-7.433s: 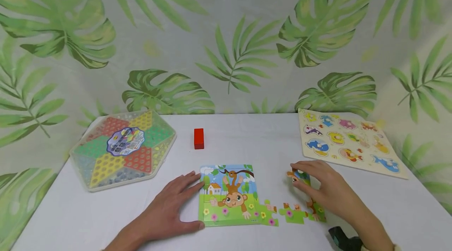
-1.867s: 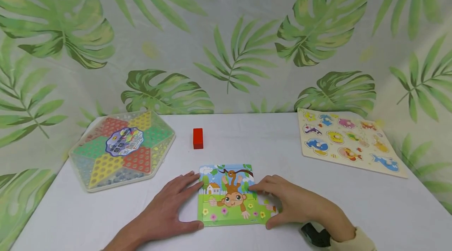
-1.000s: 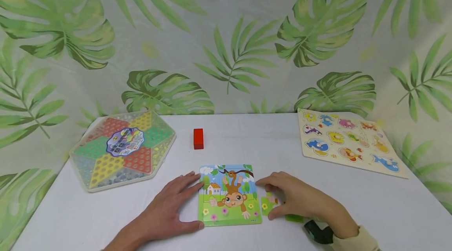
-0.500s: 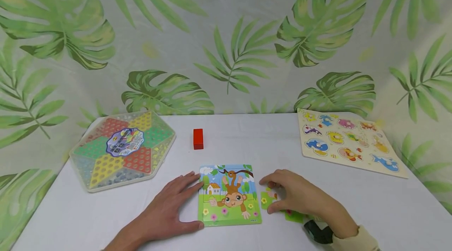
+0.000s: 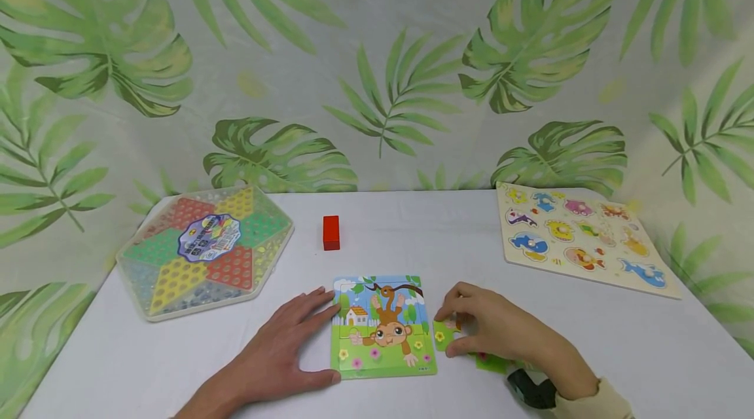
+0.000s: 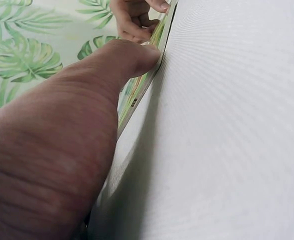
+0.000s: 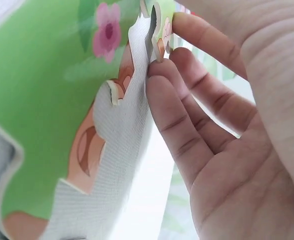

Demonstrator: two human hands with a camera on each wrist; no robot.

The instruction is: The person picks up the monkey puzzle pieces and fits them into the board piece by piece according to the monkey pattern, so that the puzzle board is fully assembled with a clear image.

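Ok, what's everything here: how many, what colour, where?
Table: one, white, foreground
Backdrop: one, pale with green leaves, behind
Star board: one, multicoloured, left
Block: one, red, back, left of centre
Animal board: one, beige, right
Monkey puzzle: one, green and blue, front centre
Loose pieces: at least two, mostly green, right of the monkey puzzle
Wrist gadget: one, black, front right
Sleeve: one, cream, front right
Left hand: one, bare, at the monkey puzzle's left edge
Right hand: one, bare, holding a loose piece

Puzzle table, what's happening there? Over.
Left hand touching left edge of monkey puzzle. Right hand holding yellow-flower piece. Pink-flower piece partly hidden by right hand. Nothing visibly blocking.
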